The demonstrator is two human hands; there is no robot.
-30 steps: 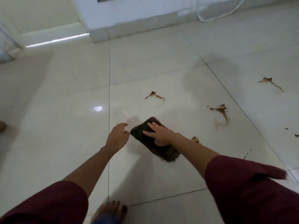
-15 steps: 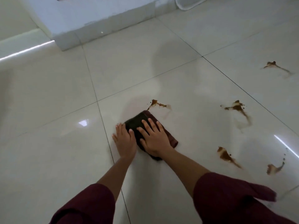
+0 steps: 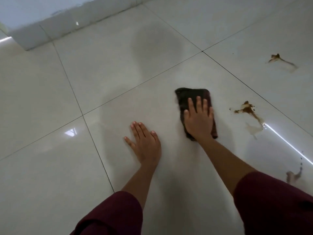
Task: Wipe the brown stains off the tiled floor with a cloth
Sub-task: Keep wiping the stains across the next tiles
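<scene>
three brown stains (image 3: 248, 110) remain at the frame's right. right hand (image 3: 198, 120) presses flat, fingers straight, on the dark cloth (image 3: 191, 96) at centre; left hand (image 3: 144, 141) lies flat, holding nothing, on the floor (image 3: 50, 99). best sweep rightward with firm, even pressure.

Tiled floor (image 3: 101, 78) — cloth (image 3: 191, 96), brown stains (image 3: 248, 109).

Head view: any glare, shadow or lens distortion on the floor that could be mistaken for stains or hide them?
Head view: a bright glare streak runs beside the nearest brown stain; a window reflection sits left; a soft grey shadow falls beyond the cloth; grout lines bow slightly from the wide-angle lens; the smear by the right sleeve looks blurred.
</scene>
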